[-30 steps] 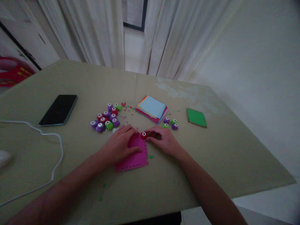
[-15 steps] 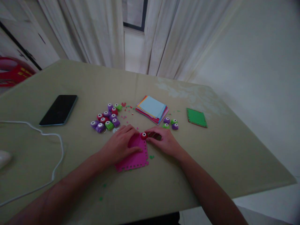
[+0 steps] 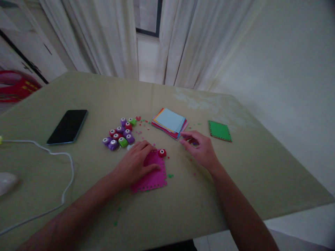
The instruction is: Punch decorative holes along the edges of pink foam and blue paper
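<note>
My left hand (image 3: 138,162) lies with spread fingers on a pink square of paper (image 3: 151,181), pressing it to the table. Punched holes run along the paper's right and lower edges. At its upper right corner sits a small red craft punch (image 3: 162,153), which neither hand touches. My right hand (image 3: 200,148) is apart from the paper, to its right, fingers curved and a gap between thumb and index. Behind those fingers a purple punch (image 3: 194,142) partly shows; the other punches there are hidden by the hand.
Several purple, red and green punches (image 3: 117,135) cluster left of centre. A stack of coloured paper (image 3: 170,120) lies behind the hands, a green square with punched edges (image 3: 220,131) to the right. At left are a phone (image 3: 68,126) and white cable (image 3: 71,170). Paper bits are scattered around.
My right hand has let go of the red punch and moved right and slightly up, over the small group of punches. Red paper bits now show beside the pink paper. My left hand stays put.
</note>
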A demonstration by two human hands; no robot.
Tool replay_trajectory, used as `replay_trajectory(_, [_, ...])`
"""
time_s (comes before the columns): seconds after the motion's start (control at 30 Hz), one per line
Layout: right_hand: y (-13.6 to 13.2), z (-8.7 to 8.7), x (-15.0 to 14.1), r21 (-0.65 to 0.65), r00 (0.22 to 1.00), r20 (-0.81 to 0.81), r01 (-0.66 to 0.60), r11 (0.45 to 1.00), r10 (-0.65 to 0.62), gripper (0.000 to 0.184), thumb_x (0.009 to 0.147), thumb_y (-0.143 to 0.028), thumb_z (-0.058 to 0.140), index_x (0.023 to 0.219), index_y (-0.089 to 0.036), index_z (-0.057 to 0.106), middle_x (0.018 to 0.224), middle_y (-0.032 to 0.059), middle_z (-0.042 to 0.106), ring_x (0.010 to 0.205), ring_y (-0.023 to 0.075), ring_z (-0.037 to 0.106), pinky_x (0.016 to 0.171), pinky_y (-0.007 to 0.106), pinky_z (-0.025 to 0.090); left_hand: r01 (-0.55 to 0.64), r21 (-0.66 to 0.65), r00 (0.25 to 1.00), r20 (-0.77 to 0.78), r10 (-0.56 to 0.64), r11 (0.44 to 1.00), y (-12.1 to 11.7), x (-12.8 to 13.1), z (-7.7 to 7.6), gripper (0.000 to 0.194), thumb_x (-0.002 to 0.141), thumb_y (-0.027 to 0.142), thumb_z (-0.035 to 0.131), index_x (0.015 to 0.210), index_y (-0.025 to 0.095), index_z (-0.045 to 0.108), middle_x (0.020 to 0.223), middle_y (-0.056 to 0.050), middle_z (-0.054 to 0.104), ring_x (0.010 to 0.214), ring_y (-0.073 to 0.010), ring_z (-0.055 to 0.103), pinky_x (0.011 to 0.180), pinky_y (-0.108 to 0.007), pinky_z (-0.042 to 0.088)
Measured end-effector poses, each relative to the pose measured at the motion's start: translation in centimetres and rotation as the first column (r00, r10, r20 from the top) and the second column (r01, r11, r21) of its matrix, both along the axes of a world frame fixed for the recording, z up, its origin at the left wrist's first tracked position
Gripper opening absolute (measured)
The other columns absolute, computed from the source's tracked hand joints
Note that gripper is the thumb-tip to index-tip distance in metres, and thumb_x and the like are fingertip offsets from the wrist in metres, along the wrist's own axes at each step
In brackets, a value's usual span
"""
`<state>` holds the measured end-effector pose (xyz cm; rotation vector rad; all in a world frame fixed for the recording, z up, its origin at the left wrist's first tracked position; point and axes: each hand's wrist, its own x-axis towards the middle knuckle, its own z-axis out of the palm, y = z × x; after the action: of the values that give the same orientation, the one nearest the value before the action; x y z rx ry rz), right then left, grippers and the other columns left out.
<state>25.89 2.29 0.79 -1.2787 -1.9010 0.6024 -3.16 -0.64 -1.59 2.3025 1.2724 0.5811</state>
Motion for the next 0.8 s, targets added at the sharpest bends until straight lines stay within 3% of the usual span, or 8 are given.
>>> replay_trajectory(0.1, [0.9,0.4,1.9,0.095,0.984,0.155,0.069,0.993,-0.084,0.023,0.096,-0.032,0.074,0.115,-0.020,0.079,0.103,0.0098,0.079,0.078,0.0202,0.072,0.074,0.034,0.059,-0.030,0.022,0.999,0.032,0.029,0.999,0.0,0.3,0.0,0.040,0.095,0.046,0.079,0.125,0.021,0.071,0.123,-0.009,0.068,0.117,-0.0325,0.063,0.105,-0.048,0.052])
replay_trajectory(0.27, [1.3,-0.4,2.4,0.049,0.934,0.355,0.021,0.999,-0.037,0.019,0.094,-0.026,0.077,0.111,-0.018,0.078,0.107,0.0107,0.078,0.085,0.0222,0.072,0.080,0.035,0.056,-0.029,0.027,0.997,0.066,0.028,0.999,0.2,0.9,-0.1,0.033,0.101,0.040,0.072,0.127,0.021,0.072,0.118,-0.009,0.067,0.112,-0.0303,0.063,0.102,-0.046,0.052])
replay_trajectory(0.8, [0.8,-0.2,1.9,-0.063,0.863,0.505,0.042,0.997,-0.004,0.028,0.090,-0.018,0.079,0.118,-0.017,0.075,0.116,0.0126,0.080,0.097,0.0260,0.074,0.090,0.035,0.053,0.023,-0.017,0.990,0.136,-0.020,1.000,0.7,1.6,-0.5,0.024,0.109,0.035,0.057,0.119,0.020,0.073,0.113,-0.008,0.069,0.104,-0.0265,0.066,0.096,-0.043,0.053])
